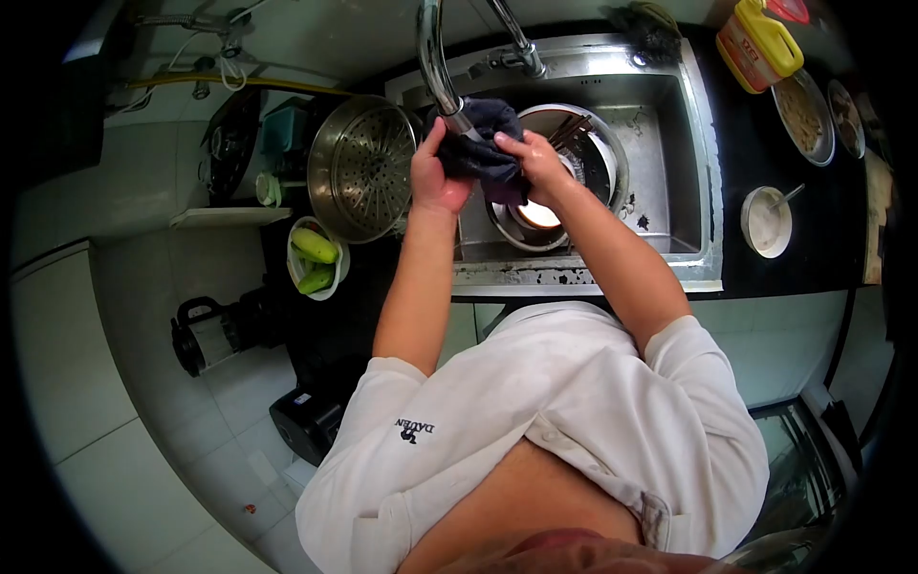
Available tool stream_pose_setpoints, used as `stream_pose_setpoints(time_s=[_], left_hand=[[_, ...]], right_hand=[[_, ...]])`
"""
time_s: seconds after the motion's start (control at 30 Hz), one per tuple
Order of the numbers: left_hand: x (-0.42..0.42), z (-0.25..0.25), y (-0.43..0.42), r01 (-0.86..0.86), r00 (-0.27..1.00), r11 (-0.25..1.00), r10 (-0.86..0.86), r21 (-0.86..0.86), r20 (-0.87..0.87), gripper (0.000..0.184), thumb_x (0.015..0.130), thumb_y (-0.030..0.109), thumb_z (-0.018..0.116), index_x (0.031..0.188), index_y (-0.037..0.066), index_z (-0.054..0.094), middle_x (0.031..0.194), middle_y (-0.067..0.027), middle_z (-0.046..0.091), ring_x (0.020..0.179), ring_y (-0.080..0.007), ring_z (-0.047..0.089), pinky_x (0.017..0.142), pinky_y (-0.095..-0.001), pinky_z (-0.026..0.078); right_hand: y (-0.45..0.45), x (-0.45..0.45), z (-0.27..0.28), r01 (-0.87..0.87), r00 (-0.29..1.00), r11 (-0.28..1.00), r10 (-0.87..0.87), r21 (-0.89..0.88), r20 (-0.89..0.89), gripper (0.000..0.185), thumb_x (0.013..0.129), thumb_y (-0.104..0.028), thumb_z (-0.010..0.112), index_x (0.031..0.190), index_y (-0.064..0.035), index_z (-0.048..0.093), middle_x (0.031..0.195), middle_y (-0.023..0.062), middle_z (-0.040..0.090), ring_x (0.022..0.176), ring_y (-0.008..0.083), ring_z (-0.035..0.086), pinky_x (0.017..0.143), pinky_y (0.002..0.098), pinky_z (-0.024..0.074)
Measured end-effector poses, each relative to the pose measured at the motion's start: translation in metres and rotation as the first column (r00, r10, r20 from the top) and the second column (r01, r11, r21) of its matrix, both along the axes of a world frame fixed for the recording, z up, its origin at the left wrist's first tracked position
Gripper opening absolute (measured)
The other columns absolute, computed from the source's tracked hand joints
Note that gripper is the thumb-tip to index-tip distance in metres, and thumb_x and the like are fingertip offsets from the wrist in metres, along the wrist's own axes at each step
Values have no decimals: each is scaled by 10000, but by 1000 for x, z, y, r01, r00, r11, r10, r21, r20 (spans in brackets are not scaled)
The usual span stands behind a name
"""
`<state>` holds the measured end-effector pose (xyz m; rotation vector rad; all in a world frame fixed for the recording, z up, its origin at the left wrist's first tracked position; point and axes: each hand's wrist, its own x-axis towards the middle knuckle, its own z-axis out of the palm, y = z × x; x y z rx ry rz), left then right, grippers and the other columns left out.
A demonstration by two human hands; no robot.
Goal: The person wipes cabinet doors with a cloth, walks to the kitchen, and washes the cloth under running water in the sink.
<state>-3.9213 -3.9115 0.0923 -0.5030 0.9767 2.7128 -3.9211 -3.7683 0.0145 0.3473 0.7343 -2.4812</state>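
Observation:
A dark, crumpled cloth (488, 158) is held between both hands beneath the chrome faucet (437, 62), over the sink. My left hand (439, 177) grips its left side, thumb up near the spout. My right hand (537, 165) has hold of the right side, with the thumb pressed on top. Below the cloth, in the steel sink (669, 105), sits a metal basin (620, 158) with bowls and chopsticks (571, 129) in it; the hands and cloth hide part of these.
Left of the sink stand a large perforated steamer pot (359, 167) and a white bowl with green vegetables (316, 251). On the right counter are a yellow jug (755, 48), a bowl of food (798, 115) and a small white bowl with a spoon (765, 225).

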Motion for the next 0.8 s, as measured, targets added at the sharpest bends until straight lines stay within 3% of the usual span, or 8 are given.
stream_pose_setpoints(time_s=[0.1, 0.2, 0.27, 0.33, 0.37, 0.43, 0.67, 0.8], left_hand=[[4, -21, -16, -39, 999, 885, 24, -465, -36, 332, 931, 139, 569, 1239, 24, 518, 1171, -104, 616, 1072, -261, 607, 958, -439, 476], [16, -50, -14, 42, 998, 870, -14, -490, 61, 347, 953, 234, 568, 1237, 44, 512, 1172, -96, 610, 1053, -256, 612, 928, -438, 487], [23, -32, 14, 62, 969, 849, 75, -525, 236, 627, 914, 623, 455, 1289, 122, 504, 1218, -94, 587, 1112, -280, 575, 938, -444, 466], [24, -34, 16, 164, 970, 969, -124, -183, 211, 761, 847, 758, 390, 1314, 166, 493, 1233, -97, 579, 1146, -296, 554, 959, -478, 453], [21, -33, 16, 146, 976, 987, -155, 64, 156, 787, 858, 747, 385, 1328, 123, 483, 1279, -114, 553, 1165, -295, 556, 987, -476, 454], [14, -41, 16, 66, 992, 998, -67, 6, 104, 706, 887, 663, 433, 1259, 72, 536, 1205, -118, 600, 1097, -300, 593, 964, -460, 471], [-3, -96, 0, -178, 973, 942, 211, -285, 92, 298, 892, 233, 527, 1089, 25, 609, 1061, -146, 659, 985, -294, 644, 908, -421, 506], [22, -63, 28, -315, 873, 552, -149, -772, -464, 382, 814, 96, 656, 1170, 10, 548, 1179, -200, 618, 1044, -276, 630, 908, -390, 496]], right_hand=[[13, -14, 11, 159, 987, 987, -160, 16, 23, 132, 868, -52, 604, 989, -3, 623, 909, 109, 684, 768, 218, 672, 733, 355, 560], [10, -21, 17, 240, 962, 969, -228, 65, -150, 141, 802, -11, 633, 942, -6, 617, 861, 81, 666, 765, 191, 654, 726, 343, 551], [-2, -20, 20, 257, 946, 961, -229, 99, -231, 170, 808, -13, 632, 975, -15, 605, 875, 73, 656, 772, 173, 652, 736, 326, 552], [-11, -17, 30, 196, 966, 969, -164, 154, -200, 206, 789, -76, 681, 970, -20, 599, 861, 60, 640, 752, 151, 631, 719, 302, 535], [-15, -17, 31, 168, 966, 976, -135, 141, -221, 210, 785, -86, 688, 964, -19, 600, 856, 56, 636, 744, 143, 625, 712, 296, 530], [-18, -16, 30, 92, 969, 993, -72, 77, -235, 229, 786, -120, 703, 953, -4, 597, 833, 45, 620, 719, 121, 603, 691, 284, 515], [-19, 4, -55, 375, 924, 592, -172, 713, -342, 498, 770, -363, 778, 1062, -2, 599, 936, 125, 643, 830, 174, 600, 752, 309, 491], [2, 15, 0, -172, 954, 984, 176, -35, 245, 610, 962, -606, 371, 1253, -90, 519, 1099, 99, 627, 1004, 242, 607, 881, 386, 493]])
